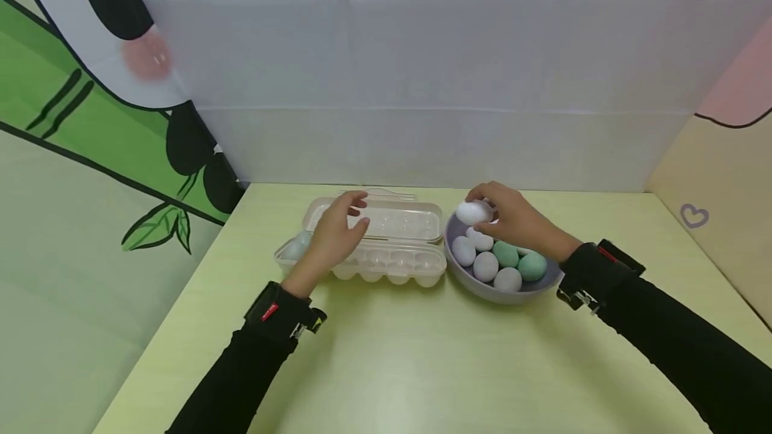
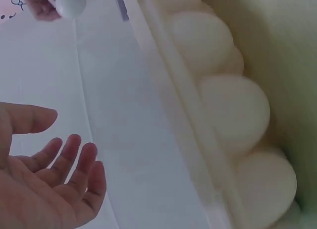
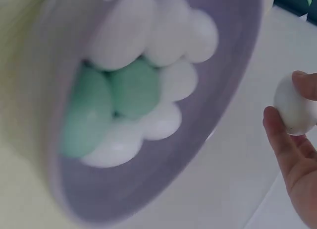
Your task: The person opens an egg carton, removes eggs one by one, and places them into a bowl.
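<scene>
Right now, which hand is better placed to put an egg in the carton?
Probably the right hand: it holds a white egg, while the left hand, though nearer the carton, holds nothing.

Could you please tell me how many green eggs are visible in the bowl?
2. In the head view, one green egg lies near the middle of the bowl, the other green egg just right of it. More may be hidden underneath.

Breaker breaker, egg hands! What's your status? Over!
Right hand holds white egg, raised near bowl. Left hand relaxed, empty, near open egg carton. No obstacle visible between bowl and carton.
</scene>
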`<action>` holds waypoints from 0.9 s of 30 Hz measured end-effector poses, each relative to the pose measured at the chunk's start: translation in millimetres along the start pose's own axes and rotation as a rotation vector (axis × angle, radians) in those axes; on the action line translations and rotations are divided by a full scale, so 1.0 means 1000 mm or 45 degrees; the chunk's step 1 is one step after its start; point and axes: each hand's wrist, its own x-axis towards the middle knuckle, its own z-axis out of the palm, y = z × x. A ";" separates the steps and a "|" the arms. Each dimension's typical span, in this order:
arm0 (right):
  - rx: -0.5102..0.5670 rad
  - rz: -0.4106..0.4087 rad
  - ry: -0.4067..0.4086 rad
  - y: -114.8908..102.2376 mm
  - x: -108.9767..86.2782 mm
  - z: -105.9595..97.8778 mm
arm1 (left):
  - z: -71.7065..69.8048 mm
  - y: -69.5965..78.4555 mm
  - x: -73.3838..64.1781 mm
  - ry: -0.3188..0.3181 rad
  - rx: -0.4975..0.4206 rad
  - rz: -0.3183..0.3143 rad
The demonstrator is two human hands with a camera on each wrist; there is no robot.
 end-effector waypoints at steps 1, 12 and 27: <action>-0.023 0.029 -0.001 0.004 -0.003 -0.002 | -0.007 -0.003 0.000 -0.016 0.069 -0.026; -0.153 0.180 -0.079 0.034 -0.021 -0.006 | -0.038 -0.055 0.000 -0.470 0.572 -0.381; -0.188 0.256 -0.166 0.049 -0.023 0.005 | -0.021 -0.068 0.000 -0.656 0.712 -0.367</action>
